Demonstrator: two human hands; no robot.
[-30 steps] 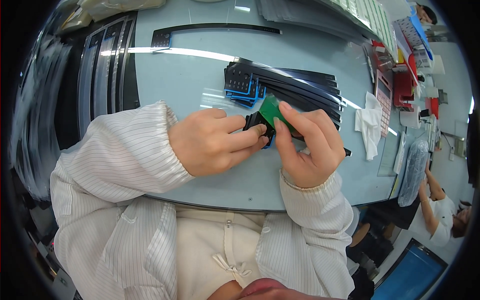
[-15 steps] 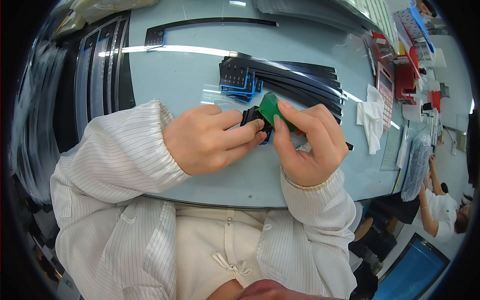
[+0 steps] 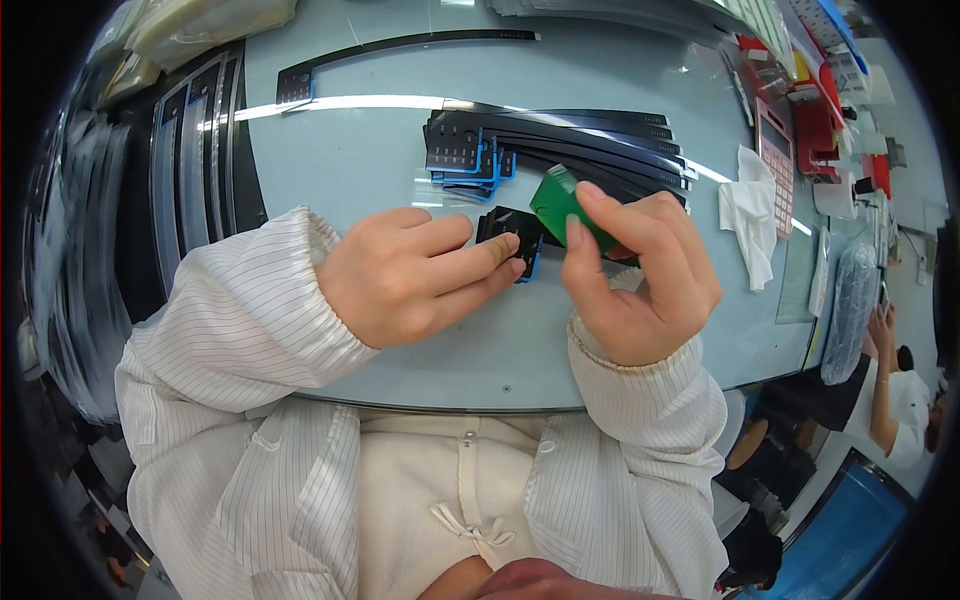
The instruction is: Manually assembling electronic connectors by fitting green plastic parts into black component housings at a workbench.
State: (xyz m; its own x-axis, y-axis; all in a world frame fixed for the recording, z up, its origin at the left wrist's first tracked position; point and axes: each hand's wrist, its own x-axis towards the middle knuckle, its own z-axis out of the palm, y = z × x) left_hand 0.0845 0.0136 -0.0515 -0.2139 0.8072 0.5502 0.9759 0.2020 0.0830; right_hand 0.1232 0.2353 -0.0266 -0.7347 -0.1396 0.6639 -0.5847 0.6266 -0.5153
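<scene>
Between thumb and fingers, my right hand point(image 3: 650, 265) pinches a green flat scraper point(image 3: 565, 210), tilted just above a black keypad panel point(image 3: 512, 225) with a blue edge. My left hand point(image 3: 405, 275) rests its index and middle fingertips on that panel, holding it on the table; its thumb is hidden. The panel's long strip runs off to the right, partly behind the scraper and my right hand. Just beyond lies a fanned stack of similar black panels point(image 3: 560, 135) with blue edges.
One more black panel strip point(image 3: 400, 48) lies at the table's far side. Dark framed sheets point(image 3: 200, 150) and clear plastic sleeves point(image 3: 80, 240) are at the left. On the right are a white tissue point(image 3: 748, 205), a pink calculator point(image 3: 774, 165) and a bubble-wrapped item point(image 3: 850, 310). Another person point(image 3: 890, 400) sits beyond.
My right hand has drawn the green scraper slightly right, away from my left fingers, uncovering more of the keypad panel. My left fingertips stay on the panel. The whole view has shifted a little.
</scene>
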